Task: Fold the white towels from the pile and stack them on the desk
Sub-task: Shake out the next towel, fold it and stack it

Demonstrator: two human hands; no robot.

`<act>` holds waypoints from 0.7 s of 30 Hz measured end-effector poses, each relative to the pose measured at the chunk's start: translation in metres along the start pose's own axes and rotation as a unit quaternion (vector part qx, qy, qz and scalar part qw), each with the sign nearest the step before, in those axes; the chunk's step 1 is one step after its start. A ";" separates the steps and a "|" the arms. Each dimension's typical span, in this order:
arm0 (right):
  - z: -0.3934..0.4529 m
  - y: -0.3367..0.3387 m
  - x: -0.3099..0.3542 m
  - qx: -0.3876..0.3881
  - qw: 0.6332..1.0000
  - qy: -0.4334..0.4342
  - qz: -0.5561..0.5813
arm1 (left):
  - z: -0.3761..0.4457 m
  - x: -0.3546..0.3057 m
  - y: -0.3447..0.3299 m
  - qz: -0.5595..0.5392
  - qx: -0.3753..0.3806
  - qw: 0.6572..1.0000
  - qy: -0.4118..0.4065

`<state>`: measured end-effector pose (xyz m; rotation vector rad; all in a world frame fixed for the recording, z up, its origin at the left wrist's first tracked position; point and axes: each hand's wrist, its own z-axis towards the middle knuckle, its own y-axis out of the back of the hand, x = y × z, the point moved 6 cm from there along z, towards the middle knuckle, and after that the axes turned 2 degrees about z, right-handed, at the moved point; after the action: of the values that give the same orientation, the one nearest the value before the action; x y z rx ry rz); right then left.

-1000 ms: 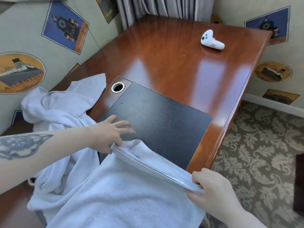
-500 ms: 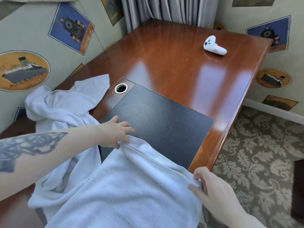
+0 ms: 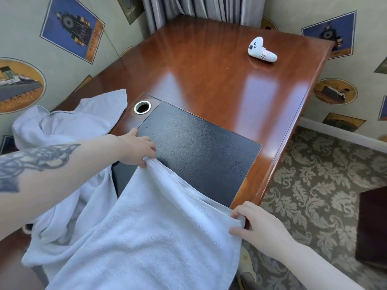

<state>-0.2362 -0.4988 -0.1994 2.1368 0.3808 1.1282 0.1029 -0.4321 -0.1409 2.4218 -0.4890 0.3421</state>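
Observation:
A white towel [image 3: 150,231] lies spread over the near end of the wooden desk [image 3: 209,65] and hangs toward me. My left hand [image 3: 136,149] pinches its far left corner on the black desk pad [image 3: 199,151]. My right hand [image 3: 257,225] pinches the far right corner at the desk's front edge. The towel's far hem sags between the two hands. A crumpled pile of white towels [image 3: 62,130] sits at the left, partly under my left forearm.
A small white controller [image 3: 260,50] lies on the far right of the desk. A round metal cable grommet [image 3: 142,107] sits by the pad's far corner. Papered walls close the left and back. Patterned carpet [image 3: 314,185] and a dark piece of furniture [image 3: 372,222] are at the right.
Both hands lowered the towel's far edge onto the desk pad. The doubled hem that was raised between the hands now lies flatter, and my left hand has closed on its corner.

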 end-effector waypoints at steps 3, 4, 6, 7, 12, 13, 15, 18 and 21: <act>0.006 -0.003 0.003 0.030 0.999 -0.027 0.023 | 0.001 -0.004 0.001 0.009 -0.012 1.000 -0.006; 0.008 -0.004 0.003 0.040 0.998 -0.031 0.029 | 0.002 -0.004 0.002 0.008 -0.016 1.000 -0.007; 0.011 -0.001 0.002 0.039 0.997 -0.036 0.064 | 0.002 -0.003 0.001 0.006 -0.022 1.000 -0.007; 0.011 0.002 -0.002 0.027 0.993 -0.044 0.103 | 0.003 -0.002 0.000 0.005 -0.024 1.000 -0.003; 0.003 0.012 -0.025 -0.020 0.962 -0.111 0.248 | 0.006 -0.003 -0.007 -0.014 -0.021 0.999 0.036; 0.003 0.013 -0.025 -0.022 0.960 -0.116 0.255 | 0.007 -0.003 -0.007 -0.026 -0.025 0.999 0.040; 0.002 0.017 -0.025 -0.033 0.957 -0.124 0.258 | 0.004 -0.002 -0.001 -0.058 -0.040 0.996 0.046; 0.002 0.033 -0.024 -0.055 0.929 -0.131 0.341 | -0.017 0.014 0.012 -0.211 -0.045 0.974 0.072; 0.000 0.054 -0.017 -0.067 0.868 -0.147 0.470 | -0.051 0.036 0.035 -0.444 -0.105 0.887 0.077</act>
<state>-0.2488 -0.5471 -0.1722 2.3376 -0.9602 1.2105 0.1145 -0.4342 -0.0701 2.1149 0.6297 0.0628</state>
